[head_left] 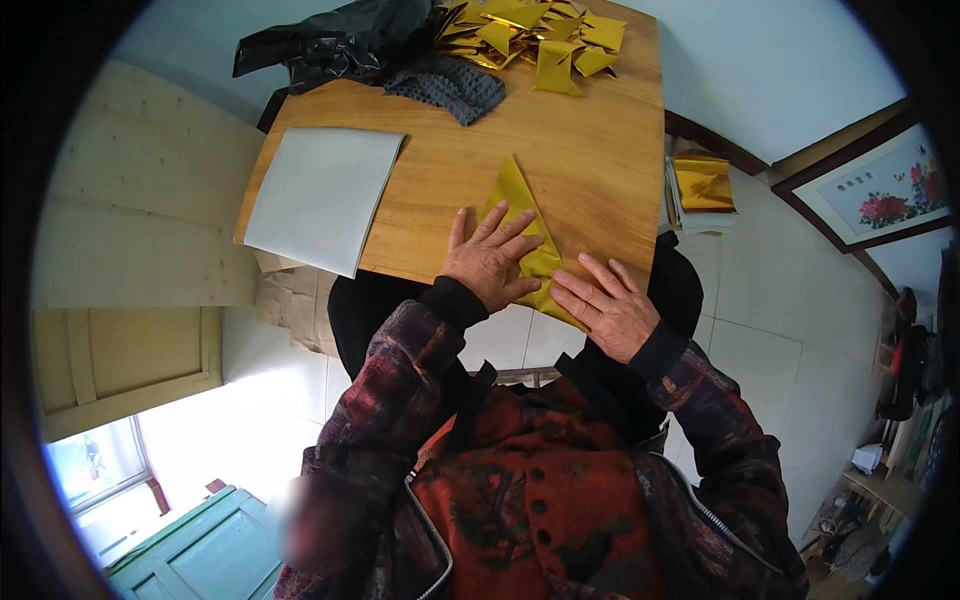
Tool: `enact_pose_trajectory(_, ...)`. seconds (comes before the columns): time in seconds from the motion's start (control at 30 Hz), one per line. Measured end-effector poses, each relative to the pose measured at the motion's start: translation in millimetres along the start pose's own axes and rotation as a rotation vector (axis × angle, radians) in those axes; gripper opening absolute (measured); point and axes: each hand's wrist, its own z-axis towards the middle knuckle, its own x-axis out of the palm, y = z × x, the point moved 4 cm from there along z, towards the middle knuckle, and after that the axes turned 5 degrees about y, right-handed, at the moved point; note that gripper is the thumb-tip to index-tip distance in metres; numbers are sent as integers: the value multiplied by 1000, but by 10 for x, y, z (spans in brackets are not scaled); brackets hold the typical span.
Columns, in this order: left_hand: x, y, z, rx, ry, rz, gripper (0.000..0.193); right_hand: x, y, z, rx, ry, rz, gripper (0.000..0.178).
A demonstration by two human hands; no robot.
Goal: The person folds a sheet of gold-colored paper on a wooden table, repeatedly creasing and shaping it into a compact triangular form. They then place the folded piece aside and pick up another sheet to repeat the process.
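While both our palms lie on the gold paper sheet (520, 215) at the near edge of the wooden table (590, 150), we judge a fold is being pressed flat. Left hand (487, 262) and right hand (607, 308) have fingers spread, gripping nothing. Next likely calls for a firm crease. Folded gold pieces (540, 35) lie far.

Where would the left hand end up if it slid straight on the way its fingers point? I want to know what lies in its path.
The left hand points up the wooden table. Past the gold paper lies bare wood, then probably the grey knitted cloth, though the line is uncertain.
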Motion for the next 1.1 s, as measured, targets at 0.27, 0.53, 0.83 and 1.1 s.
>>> enact_pose_trajectory(0.27, -11, 10, -11, -4, 61, 11, 59, -76, -48, 59, -60, -148, 64, 39)
enact_pose_trajectory(0.53, -18, 16, -36, 56, 8, 8, 56, -272, -128, 230, -13, -191, 370, 21)
enact_pose_trajectory(0.83, 36, 11, 4, -12, -26, 8, 57, -270, -123, 236, -14, -225, 388, 15)
enact_pose_trajectory(1.1, -45, 39, -16, 30, 61, -1, 69, -285, -202, 359, 103, -229, 634, 10)
